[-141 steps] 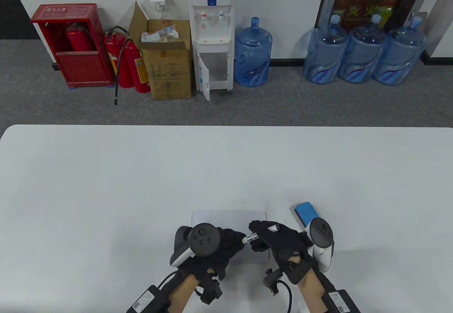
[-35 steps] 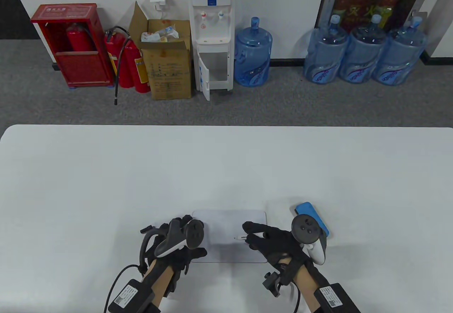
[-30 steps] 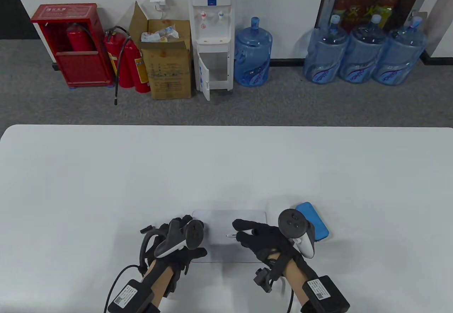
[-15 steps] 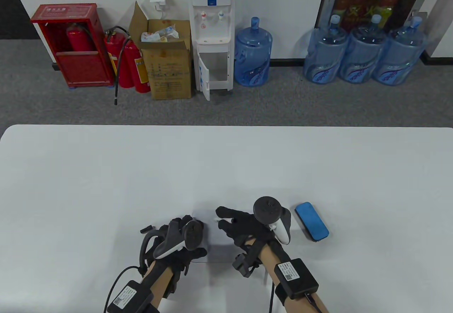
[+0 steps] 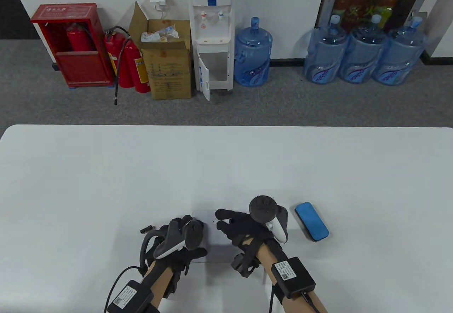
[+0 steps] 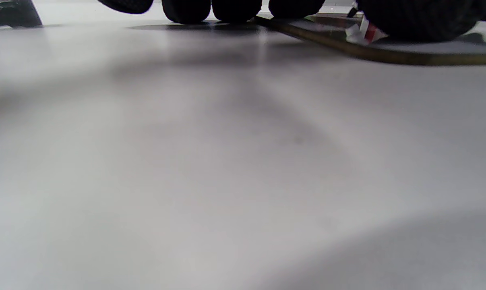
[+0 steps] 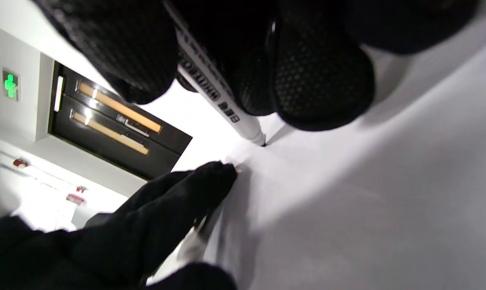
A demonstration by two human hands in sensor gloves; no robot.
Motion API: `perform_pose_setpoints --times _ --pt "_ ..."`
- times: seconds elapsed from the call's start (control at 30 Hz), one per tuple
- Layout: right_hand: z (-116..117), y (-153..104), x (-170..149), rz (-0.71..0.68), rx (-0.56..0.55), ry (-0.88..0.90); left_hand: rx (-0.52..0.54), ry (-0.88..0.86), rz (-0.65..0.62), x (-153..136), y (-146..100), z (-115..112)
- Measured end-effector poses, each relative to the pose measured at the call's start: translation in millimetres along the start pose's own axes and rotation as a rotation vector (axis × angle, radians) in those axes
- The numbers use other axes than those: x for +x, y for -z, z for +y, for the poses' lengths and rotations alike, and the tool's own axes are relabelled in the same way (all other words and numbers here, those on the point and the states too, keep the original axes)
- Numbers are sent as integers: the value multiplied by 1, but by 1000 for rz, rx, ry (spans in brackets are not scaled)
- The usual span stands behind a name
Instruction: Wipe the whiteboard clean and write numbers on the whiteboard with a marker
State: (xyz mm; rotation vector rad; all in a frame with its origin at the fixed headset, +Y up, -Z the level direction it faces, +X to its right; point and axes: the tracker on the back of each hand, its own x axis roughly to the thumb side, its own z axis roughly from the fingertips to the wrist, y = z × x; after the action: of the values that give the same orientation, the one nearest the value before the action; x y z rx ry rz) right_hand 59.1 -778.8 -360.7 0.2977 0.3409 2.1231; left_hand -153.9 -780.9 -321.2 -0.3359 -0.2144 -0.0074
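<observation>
The whiteboard (image 5: pixel 216 247) lies flat near the table's front edge, mostly covered by both hands. My right hand (image 5: pixel 223 221) is over its upper left part and pinches a white marker (image 7: pixel 218 100) between thumb and fingers. The marker's dark tip touches the board surface (image 7: pixel 347 201). My left hand (image 5: pixel 177 238) rests at the board's left edge (image 6: pixel 387 56), its fingertips (image 6: pixel 234 8) down on the table and its thumb on the board. No writing shows on the visible board. The blue eraser (image 5: pixel 312 220) lies on the table to the right of the board.
The white table (image 5: pixel 226 164) stretches wide beyond the board. Past its far edge stand a water dispenser (image 5: pixel 211 33), a cardboard box (image 5: pixel 166 62), several blue water jugs and red fire extinguishers on the carpet.
My right hand carried the marker left across the board, from its right middle to its upper left, uncovering the eraser. The left hand has stayed at the board's left edge.
</observation>
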Motion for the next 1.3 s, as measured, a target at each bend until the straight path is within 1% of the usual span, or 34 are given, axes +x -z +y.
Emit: perform_pose_setpoints --times 0.2,0.3,0.37,0.43,0.5,0.6,0.73,0.9,1.13,1.23,1.3 --pt "8 -14 5 -70 48 -47 0 0 0 0 0 0" --pt "7 -15 2 -60 45 -19 -2 -3 1 0 0 0" --pt "4 -14 0 -54 21 2 -3 -3 1 0 0 0" --pt "-3 -13 -2 -44 -32 41 -4 -4 1 0 0 0" --pt "-13 -11 -6 9 -91 69 -5 -5 1 0 0 0" --pt "-23 -10 -10 60 -119 49 -5 -5 1 0 0 0" --pt "-24 -8 -13 64 -115 63 -5 -5 1 0 0 0" --pt "-20 -8 -14 78 -111 -2 -5 -5 1 0 0 0" --pt "-32 -17 -19 103 -138 2 -9 -11 1 0 0 0" --pt "-30 -24 -18 69 -110 -18 -9 -10 1 0 0 -1" --pt "-23 -28 -16 26 -54 -25 -9 -10 1 0 0 -1"
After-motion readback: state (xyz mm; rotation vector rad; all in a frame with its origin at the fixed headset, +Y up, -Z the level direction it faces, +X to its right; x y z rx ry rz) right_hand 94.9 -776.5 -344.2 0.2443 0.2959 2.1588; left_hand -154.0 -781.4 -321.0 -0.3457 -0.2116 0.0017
